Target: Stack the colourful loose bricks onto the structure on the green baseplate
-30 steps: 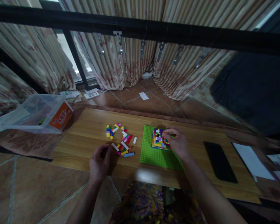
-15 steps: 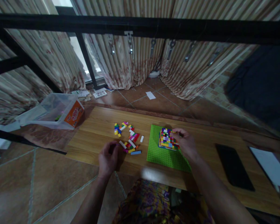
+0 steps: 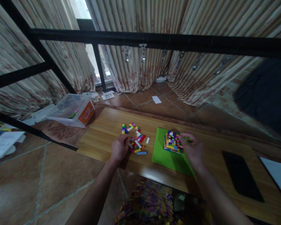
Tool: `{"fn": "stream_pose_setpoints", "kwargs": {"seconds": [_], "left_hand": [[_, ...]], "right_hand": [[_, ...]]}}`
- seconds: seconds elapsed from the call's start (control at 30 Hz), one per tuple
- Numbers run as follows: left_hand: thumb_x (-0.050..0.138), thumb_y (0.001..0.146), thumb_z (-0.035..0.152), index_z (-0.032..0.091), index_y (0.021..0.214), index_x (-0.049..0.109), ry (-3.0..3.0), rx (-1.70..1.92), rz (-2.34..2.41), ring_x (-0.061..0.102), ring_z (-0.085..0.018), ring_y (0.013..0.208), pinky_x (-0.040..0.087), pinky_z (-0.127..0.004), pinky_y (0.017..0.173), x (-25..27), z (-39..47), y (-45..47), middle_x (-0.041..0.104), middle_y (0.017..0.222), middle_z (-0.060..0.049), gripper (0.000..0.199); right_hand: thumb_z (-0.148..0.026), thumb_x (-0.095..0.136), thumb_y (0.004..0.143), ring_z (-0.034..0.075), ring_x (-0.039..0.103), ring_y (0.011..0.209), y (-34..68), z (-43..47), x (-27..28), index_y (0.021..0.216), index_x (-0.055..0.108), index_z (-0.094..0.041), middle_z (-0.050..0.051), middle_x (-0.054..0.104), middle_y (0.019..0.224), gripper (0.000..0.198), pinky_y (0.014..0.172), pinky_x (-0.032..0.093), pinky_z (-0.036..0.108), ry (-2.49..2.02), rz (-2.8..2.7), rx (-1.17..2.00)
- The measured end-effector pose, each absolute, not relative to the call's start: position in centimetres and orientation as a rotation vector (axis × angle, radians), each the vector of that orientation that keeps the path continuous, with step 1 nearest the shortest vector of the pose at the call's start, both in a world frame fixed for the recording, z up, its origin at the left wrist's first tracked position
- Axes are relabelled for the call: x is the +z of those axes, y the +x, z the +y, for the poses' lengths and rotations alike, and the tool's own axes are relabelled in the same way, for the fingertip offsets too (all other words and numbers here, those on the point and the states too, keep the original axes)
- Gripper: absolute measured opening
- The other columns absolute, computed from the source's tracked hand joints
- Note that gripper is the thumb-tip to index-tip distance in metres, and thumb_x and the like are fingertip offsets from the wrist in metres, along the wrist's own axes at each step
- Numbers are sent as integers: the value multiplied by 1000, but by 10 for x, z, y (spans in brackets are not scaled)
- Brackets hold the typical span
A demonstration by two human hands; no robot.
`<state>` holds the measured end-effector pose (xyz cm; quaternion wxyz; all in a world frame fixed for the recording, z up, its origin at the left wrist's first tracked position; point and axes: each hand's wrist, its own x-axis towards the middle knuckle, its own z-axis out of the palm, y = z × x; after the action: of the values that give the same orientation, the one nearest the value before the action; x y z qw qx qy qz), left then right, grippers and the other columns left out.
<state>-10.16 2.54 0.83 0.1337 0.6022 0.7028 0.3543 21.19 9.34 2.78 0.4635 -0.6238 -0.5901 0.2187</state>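
A block built of many colourful toy bricks point(image 3: 173, 143) stands on a green studded baseplate point(image 3: 159, 156). My right hand point(image 3: 192, 149) is at the block's right side, fingers curled and fingertips at its upper right edge; whatever may be between them is hidden. Left of the baseplate lies a loose pile of toy bricks point(image 3: 138, 144) in several colours. My left hand point(image 3: 120, 147) is at the pile's left edge with its fingers bent together, covering some bricks. A white brick point(image 3: 147, 140) lies apart, and a long blue brick point(image 3: 141, 152) is at the pile's front.
The wooden table point(image 3: 103, 131) carries a black flat slab point(image 3: 242, 175) and white paper point(image 3: 276, 175) at right. A clear plastic bin point(image 3: 70, 109) with an orange label stands beyond the left end. A black metal bar point(image 3: 154, 40) crosses in front of the curtains point(image 3: 135, 72).
My left hand has moved up and right over the pile's left edge. My right hand stays at the brick block. The whole view has shifted slightly.
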Motion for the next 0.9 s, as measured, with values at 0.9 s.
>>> {"fn": "stream_pose_setpoints", "kwargs": {"seconds": [0.9], "left_hand": [[53,82,17,19,92,63,1975,677,2246,56,-28,97,42,-41,85,21,15,-69,66,106,-10,14]], "right_hand": [[-32,55,88,23,60,104,155,-2,35,88,68,-27,6,64,108,14,93,46,42,-1264,-1743,667]]}}
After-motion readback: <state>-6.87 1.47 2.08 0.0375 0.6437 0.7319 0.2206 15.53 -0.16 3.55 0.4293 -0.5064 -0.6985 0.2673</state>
